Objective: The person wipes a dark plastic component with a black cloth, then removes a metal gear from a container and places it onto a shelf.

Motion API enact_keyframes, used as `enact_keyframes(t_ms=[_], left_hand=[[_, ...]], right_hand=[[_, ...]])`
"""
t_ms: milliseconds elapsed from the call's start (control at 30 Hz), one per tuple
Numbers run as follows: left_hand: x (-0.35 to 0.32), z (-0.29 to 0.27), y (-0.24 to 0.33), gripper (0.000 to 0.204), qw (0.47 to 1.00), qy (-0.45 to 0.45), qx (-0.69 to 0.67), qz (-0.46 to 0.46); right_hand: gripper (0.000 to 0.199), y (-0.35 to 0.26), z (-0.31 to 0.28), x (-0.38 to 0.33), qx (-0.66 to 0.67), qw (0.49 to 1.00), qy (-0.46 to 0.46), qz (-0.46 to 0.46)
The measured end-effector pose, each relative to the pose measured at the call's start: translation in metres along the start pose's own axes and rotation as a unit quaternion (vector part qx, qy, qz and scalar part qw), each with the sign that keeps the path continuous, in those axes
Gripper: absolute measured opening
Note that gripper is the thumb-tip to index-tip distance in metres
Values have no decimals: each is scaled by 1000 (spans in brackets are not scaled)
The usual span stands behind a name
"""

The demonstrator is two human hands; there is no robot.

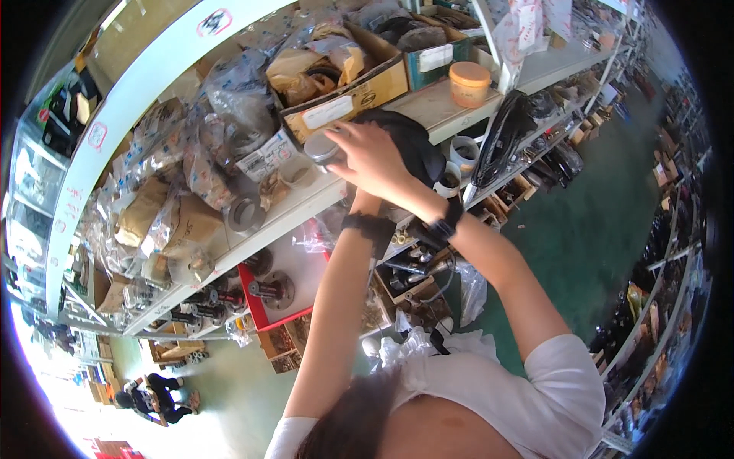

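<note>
- Your right hand [375, 162] has the grey, flat-topped round metal-looking piece [320, 146], fingers curled narrow on its right rim.
- Your left hand [366, 202] is mostly hidden behind the right; can't tell its grip or whether it touches the piece.
- Piece sits at the front of the white metal shelf [302, 205], by the brown cardboard box with a white label [348, 99]. Can't tell if it's lifted or resting.
- Handling, my guess: stiff, dense for its size, smooth enough to slip if oily. Not fragile, but the rim could dent.
- Hold it round the side wall, thumb opposite fingers; avoid pinching the top edge only.
- Close by: pale round cup-like part [297, 173] just below it, soft-looking black bundle [417, 141] behind your right hand, grey metal ring [245, 213] further left.
- Shelf is crowded: clear plastic-wrapped parts [233, 96] on the left, orange lidded plastic tub [469, 84] on the right.
- Room: green floor [581, 229], more racks right, dark-clothed person [162, 398] well apart, lower left.
</note>
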State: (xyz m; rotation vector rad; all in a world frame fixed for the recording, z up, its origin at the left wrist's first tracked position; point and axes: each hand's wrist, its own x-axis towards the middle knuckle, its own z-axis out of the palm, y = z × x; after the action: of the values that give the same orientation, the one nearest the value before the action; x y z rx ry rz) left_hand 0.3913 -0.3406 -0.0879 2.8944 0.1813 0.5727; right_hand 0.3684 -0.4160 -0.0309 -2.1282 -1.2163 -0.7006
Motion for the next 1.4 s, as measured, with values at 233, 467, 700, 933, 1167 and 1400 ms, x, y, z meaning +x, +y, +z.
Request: enact_keyframes(t_ms=[233,467,700,933,1167,1400], left_hand=[[16,-10,0,40,999,38,-26,-25],[42,-15,4,38,987,-60,-123,81],[58,0,1,40,981,-67,-104,151],[70,11,46,41,981,-73,-83,162],[49,7,87,35,981,-31,-106,159],[-12,-9,40,32,986,75,-110,97]], right_hand=[[57,68,42,-117,199,929,146,277],[44,42,55,-113,366,864,133,318],[46,44,38,-134,378,850,104,352],[43,59,4,-151,323,849,96,406],[39,62,-31,-170,252,865,92,424],[40,22,-28,-173,237,881,-34,409]])
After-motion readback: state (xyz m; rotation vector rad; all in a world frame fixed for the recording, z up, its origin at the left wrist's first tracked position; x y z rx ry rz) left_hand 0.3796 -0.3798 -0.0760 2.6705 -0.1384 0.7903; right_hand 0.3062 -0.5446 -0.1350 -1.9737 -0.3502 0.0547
